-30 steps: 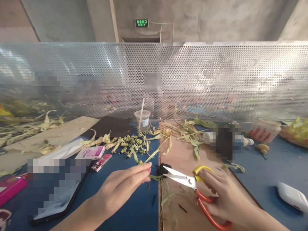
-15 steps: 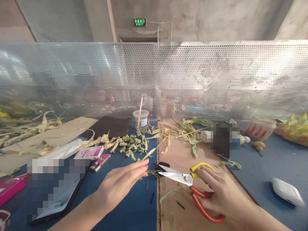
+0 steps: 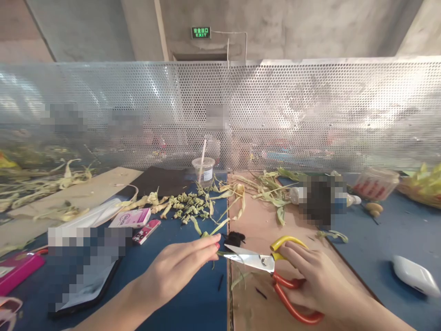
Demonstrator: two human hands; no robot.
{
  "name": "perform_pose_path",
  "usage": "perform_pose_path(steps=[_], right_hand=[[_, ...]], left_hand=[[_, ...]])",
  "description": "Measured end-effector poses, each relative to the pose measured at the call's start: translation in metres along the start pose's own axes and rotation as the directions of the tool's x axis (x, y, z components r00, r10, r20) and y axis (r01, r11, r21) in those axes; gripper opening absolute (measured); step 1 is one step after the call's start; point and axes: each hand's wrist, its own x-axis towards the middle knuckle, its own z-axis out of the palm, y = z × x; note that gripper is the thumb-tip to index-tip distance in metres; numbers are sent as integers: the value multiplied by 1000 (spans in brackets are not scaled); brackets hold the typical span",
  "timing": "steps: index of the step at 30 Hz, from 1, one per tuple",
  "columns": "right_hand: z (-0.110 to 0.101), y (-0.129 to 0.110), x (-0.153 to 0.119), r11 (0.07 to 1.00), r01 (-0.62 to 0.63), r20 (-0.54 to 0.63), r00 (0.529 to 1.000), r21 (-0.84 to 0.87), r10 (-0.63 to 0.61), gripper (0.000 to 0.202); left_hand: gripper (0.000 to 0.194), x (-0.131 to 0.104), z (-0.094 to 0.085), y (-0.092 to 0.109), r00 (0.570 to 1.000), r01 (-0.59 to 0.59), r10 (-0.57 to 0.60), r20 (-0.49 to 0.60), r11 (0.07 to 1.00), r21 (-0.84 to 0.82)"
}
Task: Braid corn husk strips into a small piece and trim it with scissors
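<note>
My left hand (image 3: 184, 259) is closed, fingers pressed together on a pale green dried leaf strip (image 3: 217, 227), whose ends stick out above the fingertips. Thin green strands poke out on the right side of the fingers. In my right hand (image 3: 310, 276) are scissors (image 3: 253, 261) with one yellow and one red handle. Their blades are parted and point left, the tips close to my left fingertips and the strands. Whether the strands lie between the blades I cannot tell. A small black fuzzy clump (image 3: 235, 238) lies just behind the blades.
Behind the hands lie a pile of knotted leaf pieces (image 3: 189, 205), loose dried leaves (image 3: 272, 193) and a plastic cup with a straw (image 3: 203, 170). A phone (image 3: 93, 280) and small boxes (image 3: 131, 218) are at left, a white case (image 3: 415, 276) at right. A perforated metal screen (image 3: 193, 101) closes the back.
My left hand has shifted slightly right and nearer to me. The scissors' tips have come a little lower and closer to the left fingertips. The view has shifted slightly.
</note>
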Motion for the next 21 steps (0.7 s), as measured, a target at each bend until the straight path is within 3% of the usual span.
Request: perform_pose_path(steps=[14, 21], right_hand=[[1, -2, 0, 999, 37, -9, 999, 35, -37, 20], [1, -1, -1, 999, 14, 70, 997, 47, -17, 21]], left_hand=[[39, 1, 1, 2, 1000, 14, -14, 6, 1000, 22], [41, 4, 0, 5, 1000, 18, -17, -16, 999, 44]])
